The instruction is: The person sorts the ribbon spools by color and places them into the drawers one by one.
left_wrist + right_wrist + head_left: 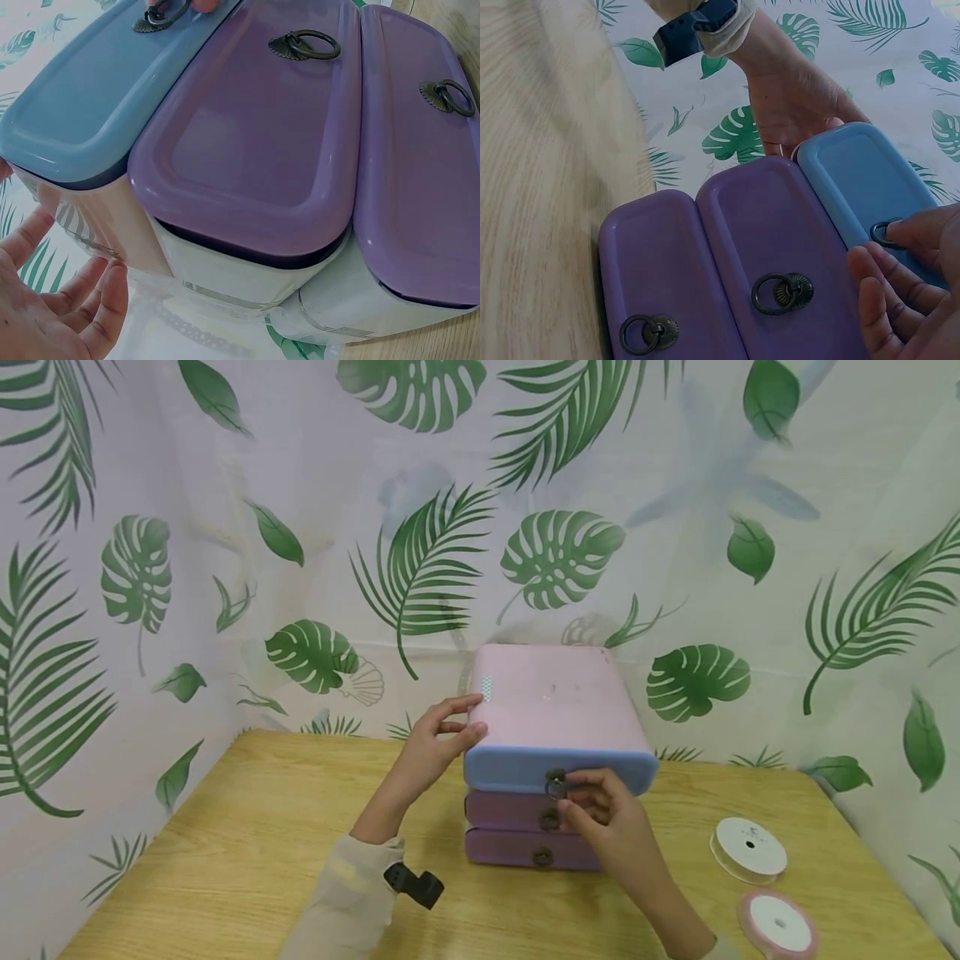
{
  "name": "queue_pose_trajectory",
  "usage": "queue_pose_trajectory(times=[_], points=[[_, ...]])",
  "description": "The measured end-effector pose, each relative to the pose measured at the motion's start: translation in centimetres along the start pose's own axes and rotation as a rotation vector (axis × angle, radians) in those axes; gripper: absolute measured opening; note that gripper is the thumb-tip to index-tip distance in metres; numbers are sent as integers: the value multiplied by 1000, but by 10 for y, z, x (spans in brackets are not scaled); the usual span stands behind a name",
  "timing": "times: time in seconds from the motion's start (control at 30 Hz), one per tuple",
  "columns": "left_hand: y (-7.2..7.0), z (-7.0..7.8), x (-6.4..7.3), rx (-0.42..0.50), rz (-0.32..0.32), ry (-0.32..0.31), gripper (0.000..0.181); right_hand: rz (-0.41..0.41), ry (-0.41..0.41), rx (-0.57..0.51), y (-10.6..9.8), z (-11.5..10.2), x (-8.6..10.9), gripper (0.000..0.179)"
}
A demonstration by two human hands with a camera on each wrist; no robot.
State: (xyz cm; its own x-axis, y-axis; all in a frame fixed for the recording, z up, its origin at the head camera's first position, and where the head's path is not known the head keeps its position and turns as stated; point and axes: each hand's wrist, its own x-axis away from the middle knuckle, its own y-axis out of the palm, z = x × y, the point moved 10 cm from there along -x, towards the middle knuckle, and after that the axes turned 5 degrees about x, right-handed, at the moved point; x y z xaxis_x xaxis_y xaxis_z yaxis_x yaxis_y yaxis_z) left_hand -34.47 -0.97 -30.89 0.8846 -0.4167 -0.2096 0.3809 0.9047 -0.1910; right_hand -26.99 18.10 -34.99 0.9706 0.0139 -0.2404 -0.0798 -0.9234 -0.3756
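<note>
A small chest of three stacked drawers stands on the table, with a pink top. Its upper drawer has a blue front; below are a middle purple drawer front and a bottom purple drawer front. Each front carries a dark metal ring pull. My right hand pinches the ring pull of the blue drawer between thumb and forefinger. At the chest's upper left side, my left hand rests its fingertips on the pink casing, fingers spread and loosely bent.
To the right on the wooden table lie a white ribbon spool and a pink-edged spool. A leaf-patterned cloth hangs behind the chest. A black strap device sits on the left wrist.
</note>
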Motion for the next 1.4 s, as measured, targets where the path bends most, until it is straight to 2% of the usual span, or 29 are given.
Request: queue_pose_trajectory(times=[0.33,0.77,1.1,1.4], points=[[0,-1,-1,-10,-1,-8,45,-1,16,25,-3,13,9,32],[-1,-2,0,-24,8,-18,45,33,-32,159,-4,30,18,22],[-1,-2,0,-17,11,-21,46,53,-88,222,2,32,18,20],[0,-3,0,-7,10,-21,45,38,0,185,7,41,17,23]])
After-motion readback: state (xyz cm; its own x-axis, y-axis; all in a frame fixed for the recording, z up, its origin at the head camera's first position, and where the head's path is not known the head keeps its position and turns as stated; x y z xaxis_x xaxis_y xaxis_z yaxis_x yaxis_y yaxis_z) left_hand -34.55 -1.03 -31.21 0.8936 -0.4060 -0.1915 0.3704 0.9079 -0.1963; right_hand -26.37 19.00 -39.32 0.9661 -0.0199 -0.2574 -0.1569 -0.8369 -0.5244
